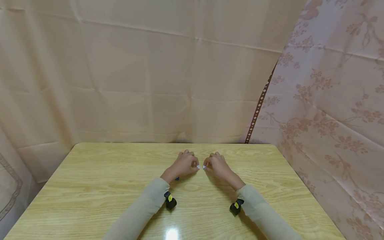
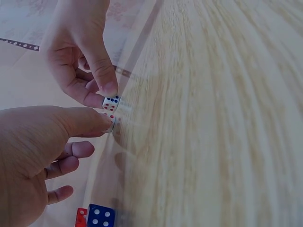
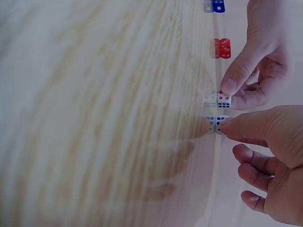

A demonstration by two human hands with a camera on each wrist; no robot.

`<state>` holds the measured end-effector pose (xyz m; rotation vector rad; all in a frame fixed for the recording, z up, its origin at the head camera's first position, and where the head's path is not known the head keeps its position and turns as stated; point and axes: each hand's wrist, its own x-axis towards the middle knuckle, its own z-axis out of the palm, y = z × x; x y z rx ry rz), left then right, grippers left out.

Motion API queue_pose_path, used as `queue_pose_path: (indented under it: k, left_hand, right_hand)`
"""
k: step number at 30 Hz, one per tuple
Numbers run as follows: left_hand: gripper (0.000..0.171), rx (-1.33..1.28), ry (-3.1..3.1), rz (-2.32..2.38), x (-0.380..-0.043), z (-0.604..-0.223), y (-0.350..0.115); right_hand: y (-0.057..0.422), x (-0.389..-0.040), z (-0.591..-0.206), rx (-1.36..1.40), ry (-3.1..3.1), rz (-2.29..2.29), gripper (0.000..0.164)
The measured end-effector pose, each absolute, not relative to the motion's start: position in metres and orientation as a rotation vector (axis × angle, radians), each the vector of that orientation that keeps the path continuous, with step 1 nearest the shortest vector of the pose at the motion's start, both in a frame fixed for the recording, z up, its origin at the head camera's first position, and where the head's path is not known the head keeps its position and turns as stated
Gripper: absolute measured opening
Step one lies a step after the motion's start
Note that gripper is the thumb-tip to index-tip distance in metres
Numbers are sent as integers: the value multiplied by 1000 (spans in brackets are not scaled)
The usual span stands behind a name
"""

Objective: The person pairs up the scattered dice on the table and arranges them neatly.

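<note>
Over the far middle of the table, my left hand (image 1: 186, 164) pinches a white die (image 3: 224, 100) between thumb and index finger. Facing it, my right hand (image 1: 218, 165) pinches a second white die (image 2: 111, 102) the same way. A narrow gap separates the two dice in the head view. Fingertips cover part of each die; red and blue pips show. Nearer to me, beside the left wrist, lies a blue die (image 2: 101, 216) with white pips. Red dice (image 3: 225, 48) stand between it and the left hand's die, mostly hidden by the left hand in the head view.
The glossy wood-grain table (image 1: 99, 186) mirrors the dice and hands. A beige curtain (image 1: 135, 83) hangs behind its far edge, and a pink floral cloth (image 1: 327, 110) hangs along the right side. Each sleeve carries a small black wrist camera (image 1: 171, 201).
</note>
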<state>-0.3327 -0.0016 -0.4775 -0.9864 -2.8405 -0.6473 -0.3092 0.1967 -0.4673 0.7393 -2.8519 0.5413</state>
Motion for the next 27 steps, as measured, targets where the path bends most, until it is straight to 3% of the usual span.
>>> queue_pose_path:
  k: [27]
  left_hand:
    - [5,-986,-2843,-666,-333,-477,11]
  right_hand:
    - [195,-310,-467,722,-2846,509,6]
